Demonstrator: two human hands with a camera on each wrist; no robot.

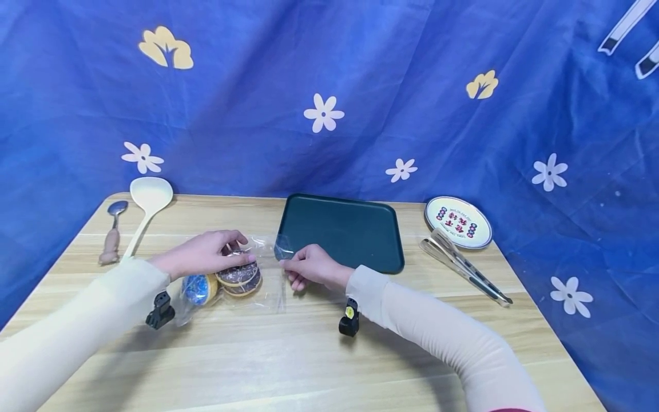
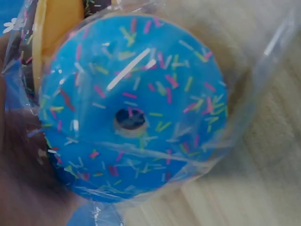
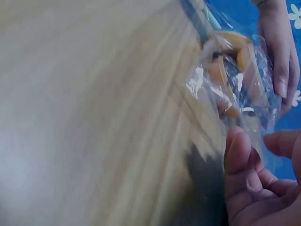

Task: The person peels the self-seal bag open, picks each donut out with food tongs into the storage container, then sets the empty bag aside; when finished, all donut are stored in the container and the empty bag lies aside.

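Note:
A clear plastic bag (image 1: 270, 289) lies over the left part of the table with several toy-like donuts inside. One is a blue-iced donut (image 2: 174, 103) with coloured sprinkles, which fills the left wrist view; beside it are dark-iced donuts (image 1: 239, 276). My left hand (image 1: 206, 253) grips the dark donuts through the plastic, thumb on the near side and fingers curled over the top. At the bag's flat right end, my right hand (image 1: 315, 266) pinches the plastic edge between thumb (image 3: 237, 153) and fingers. The left fingertips are partly hidden behind the donuts.
A dark green tray (image 1: 342, 232) lies behind my right hand. On the far left are a white turner (image 1: 151, 194) and a spoon (image 1: 110, 243). To the right, metal tongs (image 1: 458, 260) lie by a white plate (image 1: 481, 226) with red lettering. A blue cloth hangs behind.

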